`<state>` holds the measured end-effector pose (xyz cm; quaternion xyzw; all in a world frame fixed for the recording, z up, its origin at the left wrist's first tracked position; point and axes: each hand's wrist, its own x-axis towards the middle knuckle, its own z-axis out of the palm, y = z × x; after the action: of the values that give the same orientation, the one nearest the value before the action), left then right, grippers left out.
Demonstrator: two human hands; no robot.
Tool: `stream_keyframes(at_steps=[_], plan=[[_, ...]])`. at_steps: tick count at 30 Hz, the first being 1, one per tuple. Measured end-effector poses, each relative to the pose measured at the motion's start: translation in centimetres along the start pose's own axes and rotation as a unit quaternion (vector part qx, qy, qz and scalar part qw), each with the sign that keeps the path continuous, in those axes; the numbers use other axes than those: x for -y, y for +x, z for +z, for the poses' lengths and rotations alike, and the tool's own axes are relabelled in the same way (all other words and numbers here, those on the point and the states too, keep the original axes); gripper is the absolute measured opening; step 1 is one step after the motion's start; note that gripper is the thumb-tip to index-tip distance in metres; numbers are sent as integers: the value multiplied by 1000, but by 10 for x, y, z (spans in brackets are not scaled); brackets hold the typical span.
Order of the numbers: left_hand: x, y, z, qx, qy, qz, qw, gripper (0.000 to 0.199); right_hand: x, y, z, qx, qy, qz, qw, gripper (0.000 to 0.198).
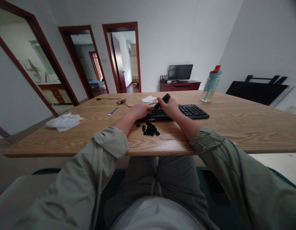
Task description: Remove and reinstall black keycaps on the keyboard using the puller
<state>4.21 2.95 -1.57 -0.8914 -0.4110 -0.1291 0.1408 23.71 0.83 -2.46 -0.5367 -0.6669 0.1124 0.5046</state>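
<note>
A black keyboard (194,111) lies across the wooden table in front of me. Gripped in my right hand (170,107) is a black cylindrical tool (165,97), tilted, its lower end down at the keys; its tip is hidden. My left hand (141,110) is closed at the keyboard's left part, fingertips bent down at the keys. Whether a small piece is pinched there I cannot make out. Just in front of the keyboard, several loose black keycaps (151,129) lie in a pile, with one keycap (138,125) apart on the left.
On the left are crumpled white tissue (64,122) and a small blue-handled brush (112,111). A black cable (121,102) coils behind my left hand. More tissue (148,99) lies behind the keyboard. A bottle with a red lid (211,83) stands at the back right.
</note>
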Motion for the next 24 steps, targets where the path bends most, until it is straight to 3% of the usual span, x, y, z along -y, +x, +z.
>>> stream_keyframes(at_steps=[12,24], plan=[[0,1,3,3,11,19,1000,25,-1,-2,4,-22,-54,-50,997,49],[-7,-10,-4,3,48,53,997,29,17,-23,1,11,-71,-107,992,43]])
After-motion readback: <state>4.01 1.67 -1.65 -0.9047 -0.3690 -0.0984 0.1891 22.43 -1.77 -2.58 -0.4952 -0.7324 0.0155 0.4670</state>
